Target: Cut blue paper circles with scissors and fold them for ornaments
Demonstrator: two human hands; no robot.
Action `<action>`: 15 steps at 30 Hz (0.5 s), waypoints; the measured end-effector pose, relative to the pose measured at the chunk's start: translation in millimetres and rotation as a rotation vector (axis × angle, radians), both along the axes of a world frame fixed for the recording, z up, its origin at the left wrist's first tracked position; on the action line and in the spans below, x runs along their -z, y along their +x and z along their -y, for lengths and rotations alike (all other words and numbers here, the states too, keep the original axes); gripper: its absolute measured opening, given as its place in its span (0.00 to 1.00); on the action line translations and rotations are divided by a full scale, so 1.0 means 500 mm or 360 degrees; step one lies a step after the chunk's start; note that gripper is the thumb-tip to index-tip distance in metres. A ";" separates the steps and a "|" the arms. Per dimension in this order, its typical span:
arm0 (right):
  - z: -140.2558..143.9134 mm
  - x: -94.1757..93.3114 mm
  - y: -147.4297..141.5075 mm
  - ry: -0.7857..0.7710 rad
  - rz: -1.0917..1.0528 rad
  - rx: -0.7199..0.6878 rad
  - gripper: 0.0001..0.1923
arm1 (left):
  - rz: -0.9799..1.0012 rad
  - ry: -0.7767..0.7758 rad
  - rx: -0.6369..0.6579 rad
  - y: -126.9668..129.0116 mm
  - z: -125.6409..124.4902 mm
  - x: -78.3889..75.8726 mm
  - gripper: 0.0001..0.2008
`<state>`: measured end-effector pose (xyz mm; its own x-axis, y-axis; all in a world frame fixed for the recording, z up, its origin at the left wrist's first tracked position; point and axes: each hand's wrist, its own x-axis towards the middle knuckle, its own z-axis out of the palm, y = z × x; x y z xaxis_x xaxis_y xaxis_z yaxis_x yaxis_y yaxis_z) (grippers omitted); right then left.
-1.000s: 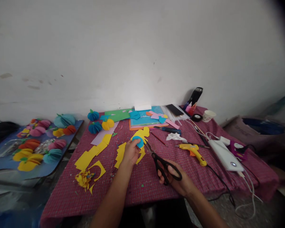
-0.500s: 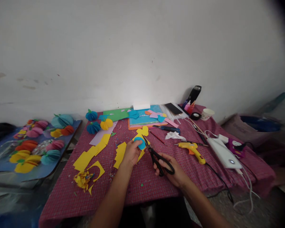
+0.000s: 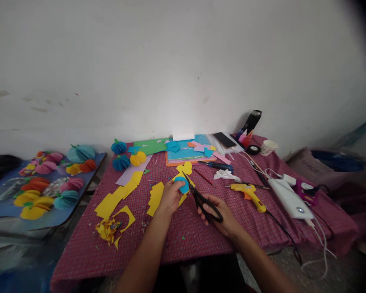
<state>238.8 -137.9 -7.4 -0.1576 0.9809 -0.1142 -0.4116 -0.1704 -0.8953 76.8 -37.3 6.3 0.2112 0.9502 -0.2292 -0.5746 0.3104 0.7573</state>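
Between the thumb and fingers of my left hand [image 3: 171, 197] is a round blue paper piece [image 3: 181, 184], held up over the table. My right hand [image 3: 217, 215] grips black-handled scissors [image 3: 201, 199] with its fingers through the loops. The blades point up and left, their tips at the right edge of the blue paper; whether they bite into it I cannot make out. Under and behind my hands lie yellow paper strips [image 3: 155, 198] and yellow paper rounds [image 3: 185, 167].
A yellow glue gun [image 3: 247, 193] with a black cord lies right of my hands, near a white power bank [image 3: 289, 196]. Yellow scraps [image 3: 108, 230] are heaped front left. Paper pumpkins [image 3: 121, 162] stand back left. A paper cup [image 3: 268, 147] is at the right.
The view has shifted slightly. The scissor blades look closer together at the blue paper, and my right hand has closed a little on the handles. My left hand keeps its hold.
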 end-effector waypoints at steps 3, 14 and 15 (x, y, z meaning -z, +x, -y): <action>-0.001 -0.001 0.003 0.0006 0.0019 0.0005 0.14 | -0.0007 -0.0011 0.0007 0.000 0.000 -0.001 0.09; -0.001 0.006 0.017 0.0002 0.0098 0.0000 0.16 | -0.0010 -0.0009 0.0014 0.000 -0.003 0.001 0.09; -0.001 0.008 0.017 0.0003 0.0102 0.0002 0.16 | -0.0012 -0.0014 0.0015 0.000 -0.002 0.000 0.09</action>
<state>247.3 -137.2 -11.4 -0.1487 0.9813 -0.1222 -0.3535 -0.1682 -0.9202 76.6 -36.1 6.2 0.2184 0.9461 -0.2391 -0.5658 0.3224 0.7589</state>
